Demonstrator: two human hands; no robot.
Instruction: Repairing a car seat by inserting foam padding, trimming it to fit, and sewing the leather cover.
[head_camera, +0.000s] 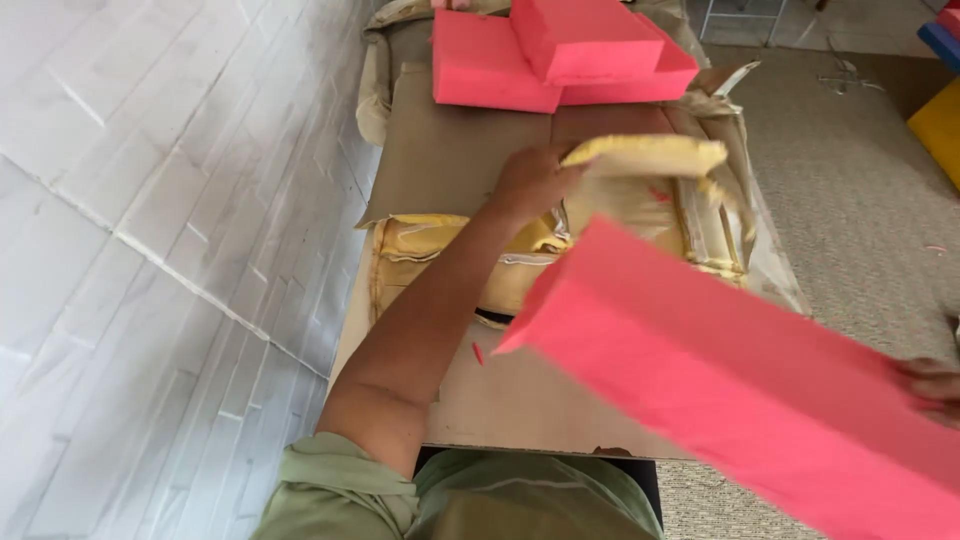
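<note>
A: Left hand (528, 183)?
B: Fingers curled shut on the flap of the yellow cover (640, 158), lifting it so the zipped mouth gapes.
A: Right hand (932, 385)?
B: Only partly in frame at the right edge, clasping the far end of the pink slab (740, 385). Finger spread: cannot tell.
A: Progress?
B: Slab hangs in the air, near end just over the cover's opening, not yet inside. Cover lies on cardboard (470, 150). More pink blocks (560, 50) stacked beyond, untouched.
</note>
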